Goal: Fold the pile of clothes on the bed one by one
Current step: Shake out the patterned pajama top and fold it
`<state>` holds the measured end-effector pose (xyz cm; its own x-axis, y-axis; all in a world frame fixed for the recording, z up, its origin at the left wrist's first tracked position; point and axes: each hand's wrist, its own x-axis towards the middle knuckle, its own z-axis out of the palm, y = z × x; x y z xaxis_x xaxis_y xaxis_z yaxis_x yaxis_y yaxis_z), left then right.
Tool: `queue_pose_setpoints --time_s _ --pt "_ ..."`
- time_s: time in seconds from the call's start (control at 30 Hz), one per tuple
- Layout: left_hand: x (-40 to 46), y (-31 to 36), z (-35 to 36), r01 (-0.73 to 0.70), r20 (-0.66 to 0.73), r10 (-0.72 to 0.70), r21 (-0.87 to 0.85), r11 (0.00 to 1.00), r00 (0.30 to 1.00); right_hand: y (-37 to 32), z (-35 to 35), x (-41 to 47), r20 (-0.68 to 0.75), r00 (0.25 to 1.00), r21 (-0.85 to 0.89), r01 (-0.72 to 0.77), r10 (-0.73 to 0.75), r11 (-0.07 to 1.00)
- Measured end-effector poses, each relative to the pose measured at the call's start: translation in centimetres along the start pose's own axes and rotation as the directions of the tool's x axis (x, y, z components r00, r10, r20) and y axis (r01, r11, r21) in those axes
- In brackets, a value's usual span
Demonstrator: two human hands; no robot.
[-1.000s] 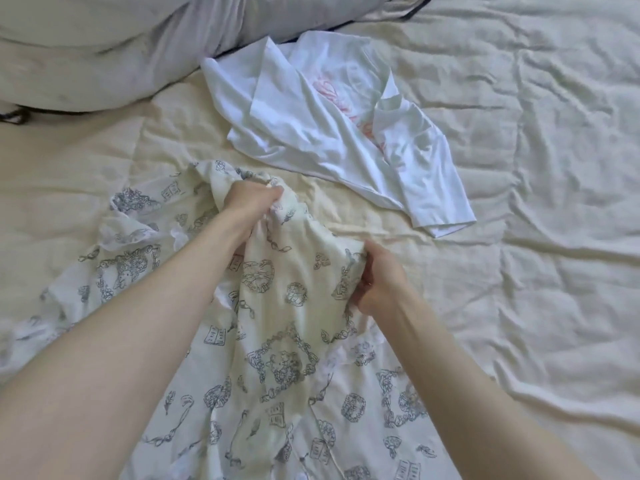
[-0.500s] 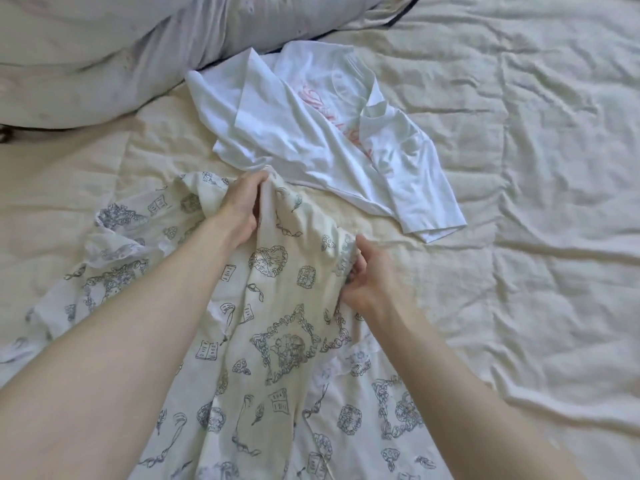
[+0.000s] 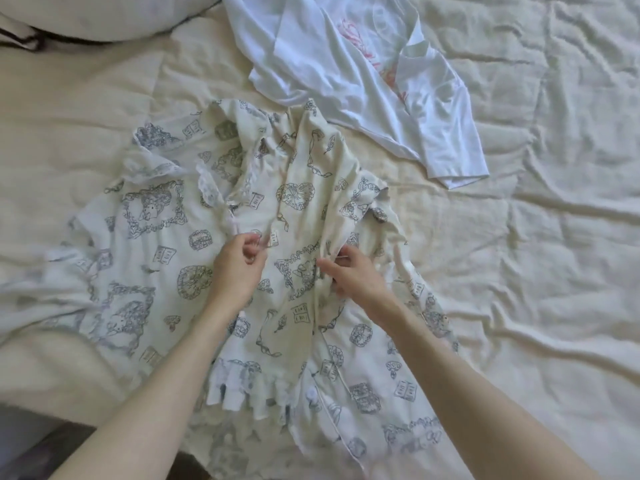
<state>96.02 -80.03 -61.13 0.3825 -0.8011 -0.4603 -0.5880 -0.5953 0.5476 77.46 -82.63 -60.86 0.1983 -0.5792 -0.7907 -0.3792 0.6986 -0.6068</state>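
Note:
A cream garment printed with grey-blue drawings (image 3: 166,237) lies crumpled across the middle of the bed, with lace trim near its centre and a ruffled hem toward me. My left hand (image 3: 239,268) pinches a fold of this printed fabric at the garment's middle. My right hand (image 3: 353,275) grips a raised ridge of the same fabric just to the right. A white T-shirt with a pink print (image 3: 346,71) lies loosely beyond the printed garment, touching its far edge.
The bed is covered by a wrinkled cream quilt (image 3: 536,271) that stretches wide to the right. A pale pillow (image 3: 104,15) sits at the far left corner. A dark floor strip (image 3: 41,448) shows at the near left edge of the bed.
Both hands have moved from the garment's far end back toward me to its middle. The printed fabric now lies flatter and more spread out. The view has shifted toward the near edge.

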Motion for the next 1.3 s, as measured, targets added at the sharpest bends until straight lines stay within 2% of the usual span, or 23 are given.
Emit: queue_pose_setpoints --time_s 0.07,0.13,0.2,0.27,0.3,0.37,0.47,0.57,0.63,0.7,0.8,0.87,0.97,1.03,1.13,1.17,1.27,1.3 --pt "-2.8 -2.0 -0.6 0.016 -0.052 -0.017 -0.010 1.000 0.998 0.4 0.8 -0.7 0.058 0.997 -0.257 0.061 -0.048 0.964" --pt "-5.6 -4.3 -1.1 0.086 -0.047 -0.086 -0.003 0.996 0.995 0.8 1.5 -1.5 0.103 0.995 -0.336 0.051 -0.017 0.940" --pt "-8.0 -6.6 -1.4 0.217 0.032 -0.217 0.009 0.976 0.976 1.3 2.2 -2.4 0.090 0.996 -0.250 0.020 0.003 0.968" --pt "-9.9 -8.3 -1.4 0.273 0.134 -0.283 0.086 0.958 0.950 1.9 3.0 -3.5 0.013 1.000 -0.116 0.015 -0.013 0.993" --pt "-10.7 -8.8 -1.5 0.265 0.160 -0.279 0.104 0.959 0.947 2.3 3.6 -4.1 -0.028 0.999 -0.077 0.030 -0.032 0.997" --pt "-11.5 -9.4 -1.9 0.249 0.175 -0.247 0.013 0.969 0.953 3.3 4.6 -5.3 -0.090 0.993 -0.059 0.071 -0.077 0.996" --pt "-12.3 -10.0 -3.4 0.204 0.118 -0.188 -0.136 0.970 0.975 5.1 6.3 -6.8 -0.096 0.995 0.067 0.030 -0.023 0.997" --pt "-12.4 -10.2 -4.6 0.060 -0.010 -0.061 -0.078 0.995 0.998 6.1 8.1 -7.5 -0.004 0.992 0.378 -0.117 0.129 0.918" --pt "-12.3 -10.1 -5.0 0.063 0.032 -0.059 -0.173 0.983 0.998 6.3 9.0 -7.5 0.082 0.985 0.462 -0.173 0.153 0.870" --pt "-12.1 -9.9 -5.0 0.154 0.136 -0.114 -0.337 0.929 0.984 6.3 9.2 -7.4 0.097 0.978 0.442 -0.207 0.182 0.873" --pt "-12.1 -9.6 -4.9 0.268 0.244 -0.169 -0.465 0.844 0.955 6.0 8.8 -7.8 0.051 0.990 0.286 -0.140 0.131 0.948" --pt "-12.2 -9.5 -5.2 0.381 0.326 -0.224 -0.572 0.726 0.918 5.5 8.7 -8.4 0.024 0.997 0.232 -0.076 0.073 0.970" --pt "-12.5 -9.7 -6.2 0.468 0.379 -0.277 -0.659 0.589 0.883 4.7 9.2 -9.2 -0.024 0.999 0.331 -0.032 0.043 0.943" --pt "-12.7 -10.0 -6.9 0.505 0.407 -0.299 -0.692 0.516 0.863 4.9 9.7 -9.6 0.003 0.997 0.396 -0.072 0.077 0.915" --pt "-13.2 -10.8 -7.3 0.525 0.434 -0.298 -0.736 0.427 0.851 5.9 10.7 -10.7 0.145 0.975 0.321 -0.205 0.166 0.925" --pt "-13.4 -11.1 -7.4 0.512 0.423 -0.291 -0.732 0.449 0.858 6.2 11.0 -11.0 0.180 0.965 0.272 -0.234 0.189 0.933" --pt "-14.7 -12.8 -7.4 0.368 0.292 -0.228 -0.655 0.659 0.929 7.4 12.0 -12.1 0.206 0.957 0.164 -0.237 0.202 0.957" --pt "-15.1 -13.5 -7.4 0.325 0.247 -0.214 -0.640 0.696 0.945 7.7 12.3 -12.3 0.225 0.955 0.132 -0.226 0.192 0.965"
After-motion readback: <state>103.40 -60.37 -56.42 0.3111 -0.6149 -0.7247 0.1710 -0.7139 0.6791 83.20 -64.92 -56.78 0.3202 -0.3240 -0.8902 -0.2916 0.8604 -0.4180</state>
